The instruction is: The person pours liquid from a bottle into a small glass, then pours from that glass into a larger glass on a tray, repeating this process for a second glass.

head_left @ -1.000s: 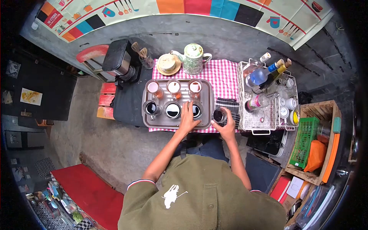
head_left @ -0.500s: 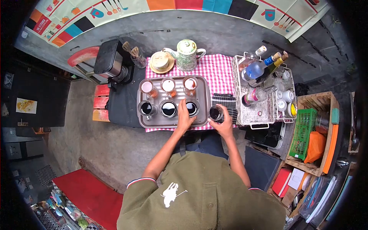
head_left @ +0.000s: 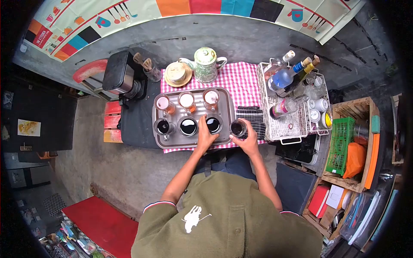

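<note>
A brown tray (head_left: 223, 101) holds two rows of glasses. The back row has three glass mugs (head_left: 186, 100) with a pale top over reddish liquid. In front stand three glasses of dark liquid, one at the left (head_left: 163, 126), one in the middle (head_left: 188, 126) and one at the right (head_left: 213, 124). My left hand (head_left: 206, 134) is on the right one, thumb and fingers at its left and front side. My right hand (head_left: 248, 141) grips another dark glass (head_left: 238, 127) just off the tray's right edge, beside a black checked cloth (head_left: 251, 115).
A green patterned pot (head_left: 205, 64) and a lidded cup on a saucer (head_left: 177, 73) stand behind the tray. To the right is a white wire basket (head_left: 287, 128) with bottles and jars. A black appliance (head_left: 118, 73) stands at the left.
My right hand and its dark glass have shifted slightly left, nearer the tray. My left hand stays at the front right glass. The whole view has shifted a little.
</note>
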Motion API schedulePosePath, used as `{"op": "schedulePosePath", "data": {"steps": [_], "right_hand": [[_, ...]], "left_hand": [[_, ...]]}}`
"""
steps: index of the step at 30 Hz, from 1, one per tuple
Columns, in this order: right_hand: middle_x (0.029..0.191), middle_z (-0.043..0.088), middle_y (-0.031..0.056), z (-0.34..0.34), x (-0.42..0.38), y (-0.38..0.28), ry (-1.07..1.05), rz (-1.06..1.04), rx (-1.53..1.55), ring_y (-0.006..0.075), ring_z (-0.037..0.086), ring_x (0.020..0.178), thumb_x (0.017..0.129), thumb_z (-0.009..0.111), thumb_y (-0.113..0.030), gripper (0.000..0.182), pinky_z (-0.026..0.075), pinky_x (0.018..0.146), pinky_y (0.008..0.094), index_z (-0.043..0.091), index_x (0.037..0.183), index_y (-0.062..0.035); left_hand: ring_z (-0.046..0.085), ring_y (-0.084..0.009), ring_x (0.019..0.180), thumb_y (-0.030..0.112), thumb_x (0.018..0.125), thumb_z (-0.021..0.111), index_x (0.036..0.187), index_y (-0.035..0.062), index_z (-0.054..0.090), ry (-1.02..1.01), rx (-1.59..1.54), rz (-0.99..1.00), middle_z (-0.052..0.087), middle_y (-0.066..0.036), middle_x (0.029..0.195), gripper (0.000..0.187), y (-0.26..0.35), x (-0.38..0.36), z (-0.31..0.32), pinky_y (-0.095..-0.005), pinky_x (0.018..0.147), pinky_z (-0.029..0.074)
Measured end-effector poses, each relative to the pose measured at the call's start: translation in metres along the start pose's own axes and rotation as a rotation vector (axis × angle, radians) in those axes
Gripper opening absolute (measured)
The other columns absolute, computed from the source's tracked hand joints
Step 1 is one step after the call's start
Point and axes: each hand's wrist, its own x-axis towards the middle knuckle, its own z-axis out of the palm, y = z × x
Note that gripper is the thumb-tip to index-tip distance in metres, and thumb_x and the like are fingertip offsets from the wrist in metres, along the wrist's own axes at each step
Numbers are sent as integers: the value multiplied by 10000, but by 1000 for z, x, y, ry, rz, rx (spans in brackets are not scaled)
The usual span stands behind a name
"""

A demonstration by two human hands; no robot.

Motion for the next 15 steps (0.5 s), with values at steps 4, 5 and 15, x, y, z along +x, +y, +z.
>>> {"op": "schedulePosePath", "data": {"steps": [4,5,15], "right_hand": [[1119,656,131,0,-1,-1,-3,17,42,219,651,1058,709,844,-127,644,495,956,352,545,1266,-5],[1118,656,131,0,-2,0,1,8,33,218,650,1060,709,845,-127,646,494,957,353,544,1267,-5],[1139,658,135,-3,-7,5,9,10,14,233,650,1080,722,843,-147,665,491,972,365,532,1293,-7]], "left_hand": [[412,-405,1314,86,579,838,1478,-3,245,7,2,-9,395,-236,1397,1081,-1,-1,0,-429,1117,365],[418,-405,1312,90,576,839,1478,-3,249,4,-2,-11,399,-236,1394,1081,-2,-1,1,-429,1113,370],[443,-404,1315,117,566,851,1465,2,298,-49,-62,-10,439,-229,1390,1062,3,-13,6,-429,1119,379]]}}
